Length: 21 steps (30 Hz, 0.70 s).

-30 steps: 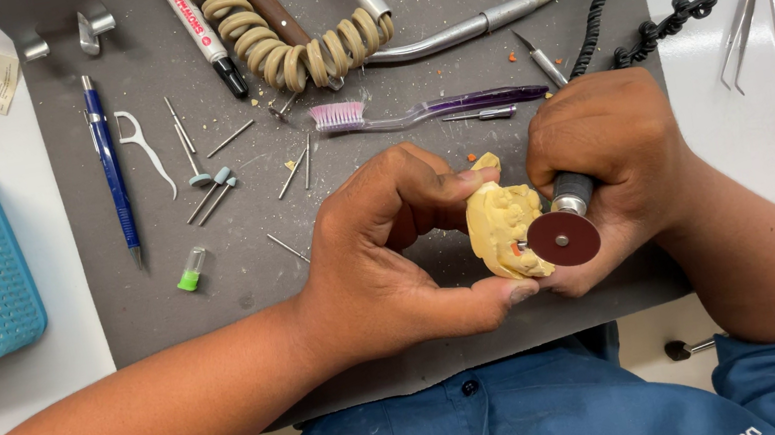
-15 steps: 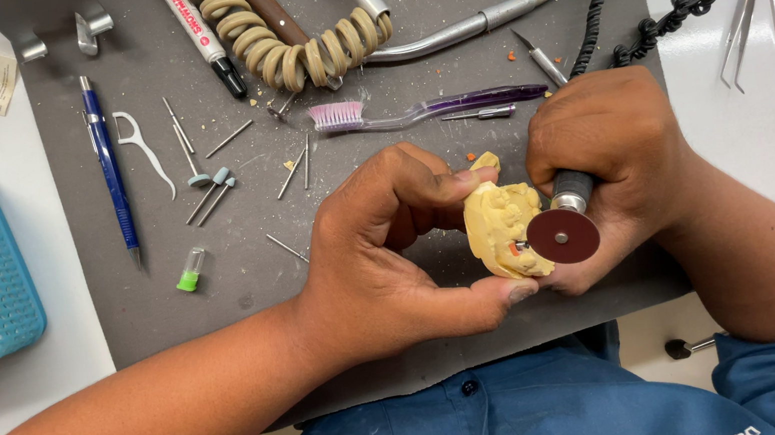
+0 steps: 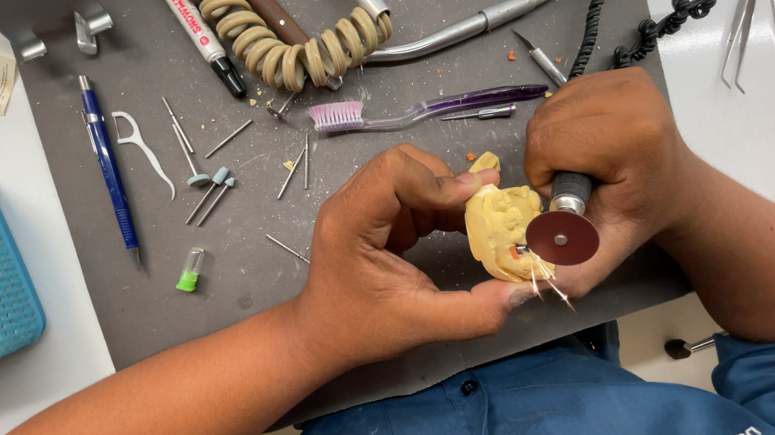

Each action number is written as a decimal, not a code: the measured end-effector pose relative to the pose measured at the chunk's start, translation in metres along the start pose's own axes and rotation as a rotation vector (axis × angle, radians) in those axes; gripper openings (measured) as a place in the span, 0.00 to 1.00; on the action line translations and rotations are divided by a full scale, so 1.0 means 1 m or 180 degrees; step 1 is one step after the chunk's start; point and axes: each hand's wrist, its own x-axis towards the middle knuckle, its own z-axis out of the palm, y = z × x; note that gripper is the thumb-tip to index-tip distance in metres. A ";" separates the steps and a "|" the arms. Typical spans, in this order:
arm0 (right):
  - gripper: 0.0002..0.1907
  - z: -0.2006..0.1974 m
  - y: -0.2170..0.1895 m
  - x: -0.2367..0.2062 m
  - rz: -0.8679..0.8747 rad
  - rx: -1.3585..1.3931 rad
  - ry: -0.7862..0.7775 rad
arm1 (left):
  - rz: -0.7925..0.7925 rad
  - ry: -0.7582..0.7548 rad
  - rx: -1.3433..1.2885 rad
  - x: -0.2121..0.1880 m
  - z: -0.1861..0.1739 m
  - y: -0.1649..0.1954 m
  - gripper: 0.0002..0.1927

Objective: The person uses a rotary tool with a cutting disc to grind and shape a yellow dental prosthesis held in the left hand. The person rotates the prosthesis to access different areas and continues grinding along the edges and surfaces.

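- Grey mat (image 3: 167, 299) on a white bench carries a toothbrush (image 3: 423, 109), a blue pen (image 3: 108, 166) and loose burs.
- Left hand (image 3: 382, 249) pinches the yellow dental cast (image 3: 500, 227) between thumb and forefinger, above the mat's near edge.
- Right hand (image 3: 618, 165) is clenched round a handpiece; its red cutting disc (image 3: 562, 236) meets the cast's right side, sparks falling below.
- Cast lies between both hands, its long axis roughly upright in the view.

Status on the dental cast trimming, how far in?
Done: yellow crumbs on the grey mat suggest some trimming already. In hand: the left hand pinches the yellow dental cast; the right hand holds the handpiece, its red cutting disc at the cast's lower edge, streaks flying off. Left: cannot tell how much more needs cutting.
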 end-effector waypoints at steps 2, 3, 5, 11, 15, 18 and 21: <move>0.30 0.000 0.001 0.000 -0.0006 0.0035 -0.0011 | 0.0006 0.0001 0.0090 0.000 0.000 0.000 0.26; 0.30 0.000 0.001 0.000 -0.0010 0.0054 -0.0020 | 0.0010 0.0005 0.0107 0.000 0.000 0.000 0.26; 0.29 0.000 0.000 0.001 -0.0005 0.0052 -0.0004 | 0.0018 0.0009 0.0104 0.000 0.000 0.000 0.26; 0.27 0.000 -0.001 0.001 0.0003 0.0017 -0.0008 | 0.0013 0.0009 0.0000 0.000 0.001 -0.001 0.25; 0.27 0.001 0.000 0.001 -0.0023 0.0016 0.0012 | 0.0034 0.0006 0.0026 -0.001 0.000 -0.001 0.26; 0.27 0.001 0.000 0.000 -0.0005 0.0029 0.0013 | 0.0020 0.0011 -0.0024 -0.001 0.001 -0.001 0.26; 0.28 0.001 0.000 0.001 -0.0022 0.0051 0.0013 | -0.0006 -0.0002 0.0020 -0.001 0.000 -0.001 0.26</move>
